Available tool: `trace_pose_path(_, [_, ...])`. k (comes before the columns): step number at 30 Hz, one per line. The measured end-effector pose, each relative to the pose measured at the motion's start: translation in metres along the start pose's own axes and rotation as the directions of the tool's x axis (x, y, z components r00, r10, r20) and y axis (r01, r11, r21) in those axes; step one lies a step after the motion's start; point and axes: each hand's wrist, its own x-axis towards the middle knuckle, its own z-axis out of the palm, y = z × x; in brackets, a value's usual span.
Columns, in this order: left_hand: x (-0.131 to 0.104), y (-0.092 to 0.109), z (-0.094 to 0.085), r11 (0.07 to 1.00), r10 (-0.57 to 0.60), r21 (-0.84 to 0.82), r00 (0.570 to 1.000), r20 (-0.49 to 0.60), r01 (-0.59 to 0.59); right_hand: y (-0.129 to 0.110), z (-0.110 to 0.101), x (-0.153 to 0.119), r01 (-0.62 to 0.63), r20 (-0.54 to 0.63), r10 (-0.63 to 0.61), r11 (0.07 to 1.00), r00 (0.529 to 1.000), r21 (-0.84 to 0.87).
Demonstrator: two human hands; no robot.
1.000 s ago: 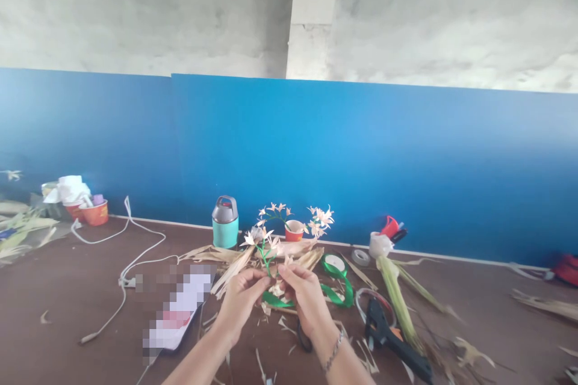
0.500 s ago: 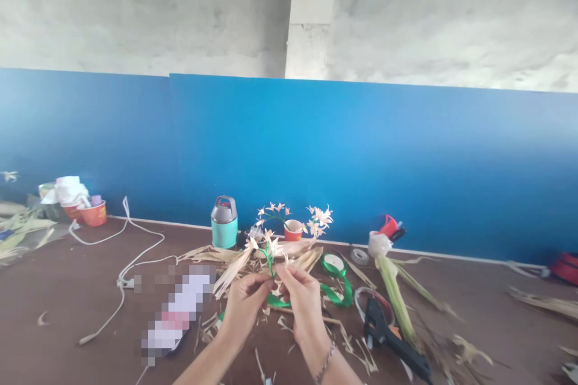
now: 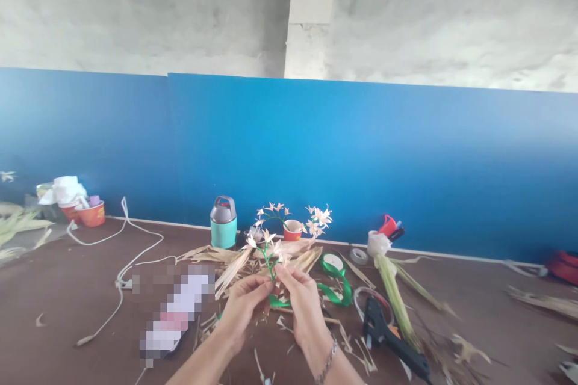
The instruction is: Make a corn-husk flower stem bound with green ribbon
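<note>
At lower centre, the left hand [image 3: 246, 304] pinches a green stem [image 3: 270, 264] already bearing flowers [image 3: 276, 248]. The right hand [image 3: 303, 298] is narrowed beside it, contents hidden; what remains is unclear.

The left hand [image 3: 246, 302] pinches a green-stemmed flower spray [image 3: 270, 263], the right hand's [image 3: 304, 299] fingers meeting it, while a black glue gun [image 3: 389, 335] lies farther right on the brown table [image 3: 90, 295].

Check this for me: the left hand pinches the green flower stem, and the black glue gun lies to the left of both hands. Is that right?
Not quite: the black glue gun lies to the right of the right hand, as the head view shows. The left hand does pinch the green flower stem.
</note>
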Motion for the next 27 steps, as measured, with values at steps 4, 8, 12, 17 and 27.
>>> trace_pose_path(4, [0.000, 0.006, -0.001, 0.995, -0.074, -0.063, 0.997, -0.006, 0.074, -0.005, 0.001, -0.001, 0.019, 0.072, -0.016, 0.999, 0.997, -0.046])
trace_pose_path(8, [0.000, 0.009, -0.003, 0.991, -0.117, -0.068, 0.993, 0.003, 0.117, -0.004, -0.001, 0.002, 0.067, 0.149, -0.050, 0.991, 0.988, -0.112])
trace_pose_path(12, [0.000, 0.007, -0.003, 0.995, -0.084, -0.056, 0.996, 0.008, 0.084, 0.001, -0.002, 0.004, 0.118, 0.118, -0.100, 0.980, 0.988, -0.162])
trace_pose_path(17, [-0.002, 0.006, 0.002, 1.000, -0.009, -0.028, 1.000, 0.007, 0.009, 0.006, -0.001, 0.004, 0.134, 0.043, -0.129, 0.981, 0.991, -0.143])
trace_pose_path(27, [-0.004, 0.012, 0.000, 0.999, 0.024, -0.046, 1.000, 0.011, -0.024, -0.007, 0.000, -0.003, -0.087, 0.308, 0.100, 0.995, 0.946, -0.055])
